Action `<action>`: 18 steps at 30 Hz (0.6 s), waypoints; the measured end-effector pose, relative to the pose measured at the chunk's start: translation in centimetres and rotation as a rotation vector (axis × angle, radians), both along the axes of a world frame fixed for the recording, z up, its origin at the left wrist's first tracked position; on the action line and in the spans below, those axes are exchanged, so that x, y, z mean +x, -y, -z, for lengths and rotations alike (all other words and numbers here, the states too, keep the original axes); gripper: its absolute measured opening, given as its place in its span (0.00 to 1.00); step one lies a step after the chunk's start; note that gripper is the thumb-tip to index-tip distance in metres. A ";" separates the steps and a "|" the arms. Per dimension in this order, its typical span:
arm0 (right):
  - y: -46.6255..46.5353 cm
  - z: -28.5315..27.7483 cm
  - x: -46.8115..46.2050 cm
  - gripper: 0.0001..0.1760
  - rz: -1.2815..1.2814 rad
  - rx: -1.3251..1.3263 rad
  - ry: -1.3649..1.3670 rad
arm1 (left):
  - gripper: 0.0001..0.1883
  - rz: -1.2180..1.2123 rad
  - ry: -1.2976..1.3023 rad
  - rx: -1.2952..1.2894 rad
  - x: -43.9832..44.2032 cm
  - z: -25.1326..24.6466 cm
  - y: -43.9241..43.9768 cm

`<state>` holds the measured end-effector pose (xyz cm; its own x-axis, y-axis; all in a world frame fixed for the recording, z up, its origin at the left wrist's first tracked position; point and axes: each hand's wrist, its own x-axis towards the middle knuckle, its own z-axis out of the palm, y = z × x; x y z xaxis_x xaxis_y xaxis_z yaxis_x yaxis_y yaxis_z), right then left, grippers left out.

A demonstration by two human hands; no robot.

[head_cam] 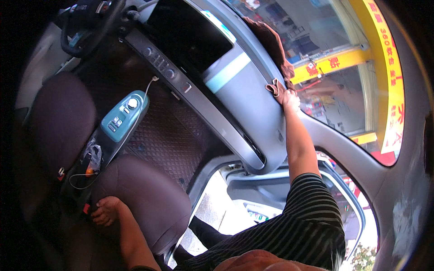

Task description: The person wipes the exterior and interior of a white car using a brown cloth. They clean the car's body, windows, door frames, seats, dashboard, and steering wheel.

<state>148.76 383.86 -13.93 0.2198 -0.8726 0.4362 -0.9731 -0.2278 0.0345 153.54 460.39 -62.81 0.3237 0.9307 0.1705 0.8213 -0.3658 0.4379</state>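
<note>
My right hand (291, 101) grips a bunched brown cloth (277, 89) at the corner where the grey dashboard (247, 105) meets the windshield (325, 40). More brown fabric (271, 37) runs along the lower edge of the glass; whether it is all one cloth or partly a reflection is unclear. My left hand (106, 210) rests on the inner edge of the dark brown passenger seat (145, 196), beside a red seat-belt buckle (86, 208). Its fingers are bent, and no object shows in it.
A teal console panel (124, 115) with switches and a white cable (148, 88) stands between the seats. Behind it lies a clear plastic bag (93, 152). Ahead are a dark screen (190, 34) and a steering wheel (67, 50). The passenger door (261, 193) hangs open at right.
</note>
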 end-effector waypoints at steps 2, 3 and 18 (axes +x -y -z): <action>-2.5 0.3 -3.8 0.32 0.060 -0.034 0.047 | 0.41 0.000 -0.002 0.005 0.1 -0.3 0.1; -4.3 0.7 -5.6 0.29 -0.057 -0.176 -0.074 | 0.41 0.004 0.024 0.002 0.3 -0.3 0.1; -18.1 1.6 9.7 0.30 -1.370 -0.013 -0.122 | 0.39 -0.038 0.053 0.036 0.4 1.4 -0.3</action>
